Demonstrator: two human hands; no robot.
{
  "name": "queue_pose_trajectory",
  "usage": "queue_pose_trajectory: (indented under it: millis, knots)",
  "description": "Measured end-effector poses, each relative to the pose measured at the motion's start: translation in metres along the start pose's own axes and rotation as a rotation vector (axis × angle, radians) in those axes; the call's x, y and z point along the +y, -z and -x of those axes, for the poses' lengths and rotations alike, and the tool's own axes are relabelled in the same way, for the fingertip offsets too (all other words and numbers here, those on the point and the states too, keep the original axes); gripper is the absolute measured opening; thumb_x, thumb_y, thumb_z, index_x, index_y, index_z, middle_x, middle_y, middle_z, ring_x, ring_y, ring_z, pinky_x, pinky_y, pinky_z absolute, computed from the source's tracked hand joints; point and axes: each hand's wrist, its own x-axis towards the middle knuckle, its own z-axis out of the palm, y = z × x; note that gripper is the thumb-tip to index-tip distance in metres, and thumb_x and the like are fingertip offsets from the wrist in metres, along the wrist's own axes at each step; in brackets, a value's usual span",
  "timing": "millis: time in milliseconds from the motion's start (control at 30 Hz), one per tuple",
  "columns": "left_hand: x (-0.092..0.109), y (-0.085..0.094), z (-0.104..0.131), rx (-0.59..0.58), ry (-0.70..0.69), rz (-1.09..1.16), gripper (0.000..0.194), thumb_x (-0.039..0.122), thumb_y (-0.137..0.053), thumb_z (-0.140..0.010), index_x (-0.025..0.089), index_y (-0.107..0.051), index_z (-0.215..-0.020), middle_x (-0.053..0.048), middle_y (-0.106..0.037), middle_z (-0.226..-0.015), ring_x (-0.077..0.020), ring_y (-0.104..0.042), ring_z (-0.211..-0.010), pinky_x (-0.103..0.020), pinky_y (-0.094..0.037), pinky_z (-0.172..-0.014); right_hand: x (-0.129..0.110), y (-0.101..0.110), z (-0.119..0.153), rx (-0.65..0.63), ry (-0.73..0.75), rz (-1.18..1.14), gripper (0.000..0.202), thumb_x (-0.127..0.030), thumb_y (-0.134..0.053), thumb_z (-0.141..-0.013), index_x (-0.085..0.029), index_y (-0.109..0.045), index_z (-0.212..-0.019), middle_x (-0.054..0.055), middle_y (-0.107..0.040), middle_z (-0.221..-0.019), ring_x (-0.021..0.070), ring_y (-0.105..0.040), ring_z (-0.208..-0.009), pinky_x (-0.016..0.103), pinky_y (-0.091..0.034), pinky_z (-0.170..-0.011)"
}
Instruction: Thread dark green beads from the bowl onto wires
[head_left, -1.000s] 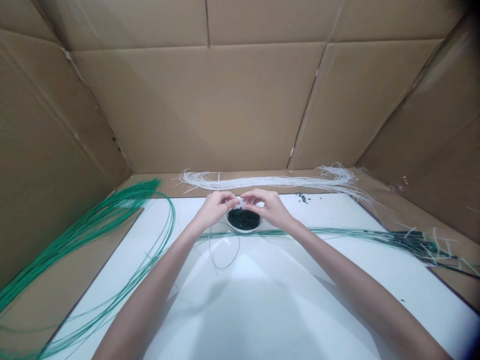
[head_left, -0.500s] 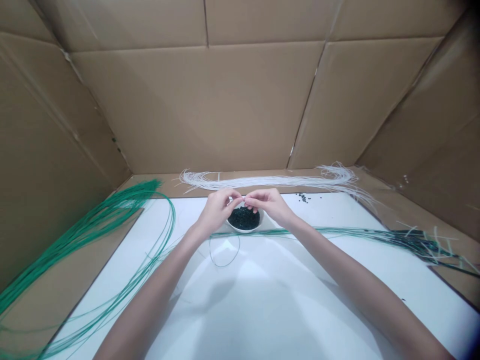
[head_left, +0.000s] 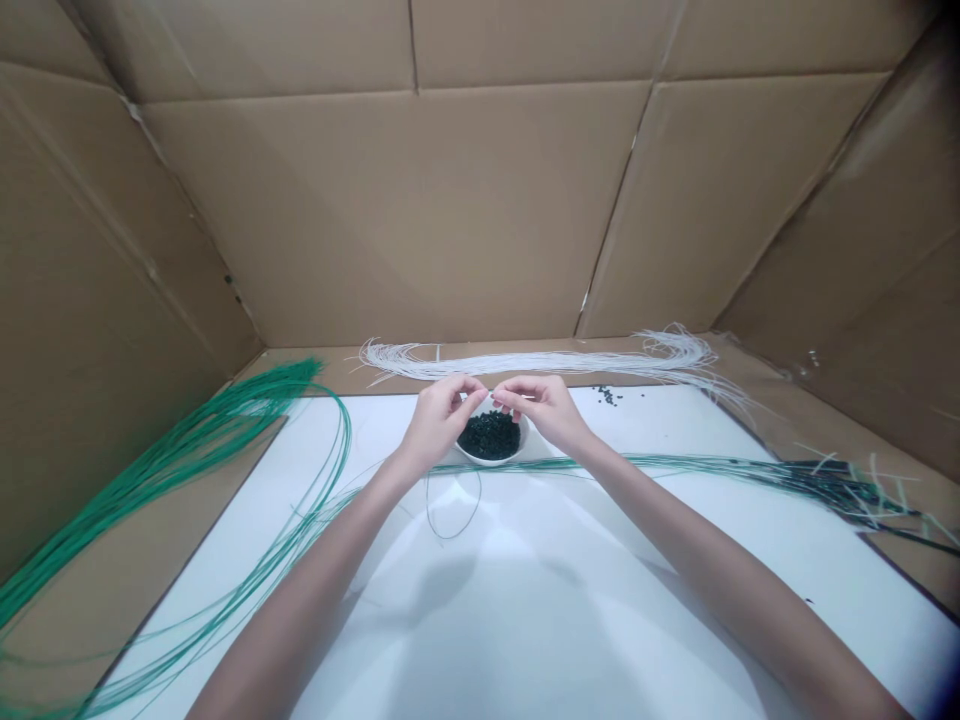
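A white bowl [head_left: 525, 447] full of small dark pieces [head_left: 489, 436] stands near the middle of the white board. Over its left rim, my left hand [head_left: 448, 408] is closed in a pinch. My right hand [head_left: 541, 405] pinches over the right rim, its fingertips a small gap away from those of my left hand. What either pinch holds is too small to make out. A thin looped strand [head_left: 478, 505] hangs or lies below my left hand; where its end goes is hidden.
Green strands [head_left: 187, 440] spread along the left side. A white bundle [head_left: 510, 364] lies behind the bowl. Green strands with dark ends [head_left: 817, 478] stretch to the right. Loose dark bits [head_left: 604, 396] lie at the back right. Cardboard walls [head_left: 390, 220] enclose the board [head_left: 495, 640].
The fingertips of my two hands have moved slightly apart. My left hand and the thin loop have shifted a little to the right.
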Motion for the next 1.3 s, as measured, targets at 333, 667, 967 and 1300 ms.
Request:
queue_pose_trajectory:
  millis: [333,667,967,1300]
  knots:
    - [-0.003,0.000,-0.001,-0.035,-0.017,-0.050,0.022,0.031,-0.040,-0.082,0.017,-0.056,-0.075,0.001,-0.055,-0.069,-0.0099,-0.043,-0.060,-0.021,-0.033,-0.059,-0.005,0.002,0.001,-0.058,0.079,0.177,0.026,-0.035,-0.050,-0.076,-0.013,-0.064,-0.075,0.004,-0.063,-0.071,0.0118,-0.056,-0.061,0.023,-0.045,-0.055]
    - [-0.034,0.001,0.001,-0.024,0.195,0.102,0.027,0.038,-0.047,-0.076,0.014,-0.057,-0.078,-0.002,-0.059,-0.072,-0.0111,-0.049,-0.062,-0.022,-0.038,-0.061,0.032,-0.017,-0.013,-0.540,0.012,0.823,0.014,-0.014,-0.063,-0.059,-0.016,-0.070,-0.072,0.004,-0.067,-0.066,0.0173,-0.060,-0.063,0.024,-0.044,-0.059]
    - [-0.046,0.000,0.003,-0.086,0.221,0.206,0.026,0.037,-0.051,-0.073,0.012,-0.058,-0.077,-0.003,-0.059,-0.071,-0.0121,-0.051,-0.066,-0.023,-0.040,-0.064,0.038,-0.011,-0.011,-0.478,0.066,0.803,0.020,-0.012,-0.053,-0.070,-0.019,-0.070,-0.077,0.002,-0.069,-0.074,0.0147,-0.061,-0.067,0.023,-0.044,-0.066]
    - [-0.034,-0.002,0.009,-0.087,0.161,0.107,0.020,0.032,-0.046,-0.078,0.015,-0.056,-0.078,-0.001,-0.058,-0.076,-0.0107,-0.049,-0.066,-0.021,-0.036,-0.061,0.040,0.004,0.000,-0.303,-0.034,0.178,0.029,-0.032,-0.051,-0.076,-0.012,-0.065,-0.090,0.006,-0.068,-0.080,0.0131,-0.061,-0.065,0.027,-0.050,-0.067]
